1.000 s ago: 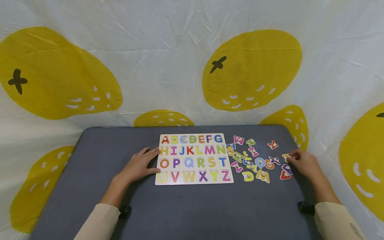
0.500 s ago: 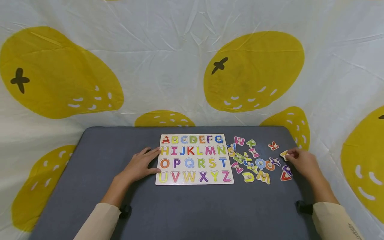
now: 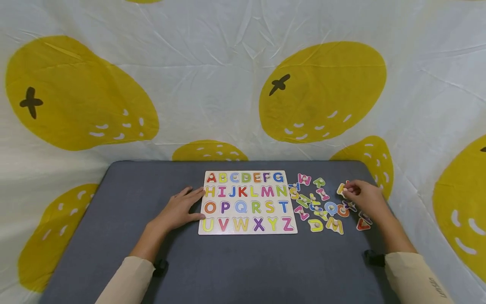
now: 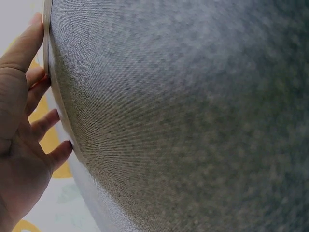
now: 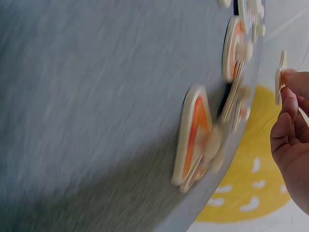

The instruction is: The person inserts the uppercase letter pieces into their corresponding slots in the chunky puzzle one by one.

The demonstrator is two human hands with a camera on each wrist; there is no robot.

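My left hand (image 3: 182, 210) rests against the left edge of a white alphabet puzzle board (image 3: 247, 234), fingers spread. In the left wrist view, the fingertips (image 4: 36, 21) of that hand touch the board's thin edge (image 4: 47, 41). To the right of the board, my right hand (image 3: 362, 197) pinches a yellow letter piece (image 3: 340, 189) between thumb and fingers. The right wrist view has this piece (image 5: 280, 79) edge-on, raised off the table. Knobbed letters fill the board's top row, A to G; the lower rows show printed letters.
Several loose knobbed letter pieces lie right of the board, among them a blue Q (image 3: 330, 207), a yellow M (image 3: 334, 225), a yellow D (image 3: 315, 225) and a red V (image 3: 363, 224). The grey table (image 3: 247, 270) ends at a fruit-print curtain (image 3: 212, 84).
My right hand has picked up the yellow letter piece from the right side and carried it left and slightly away from me. The left hand stays at the board.
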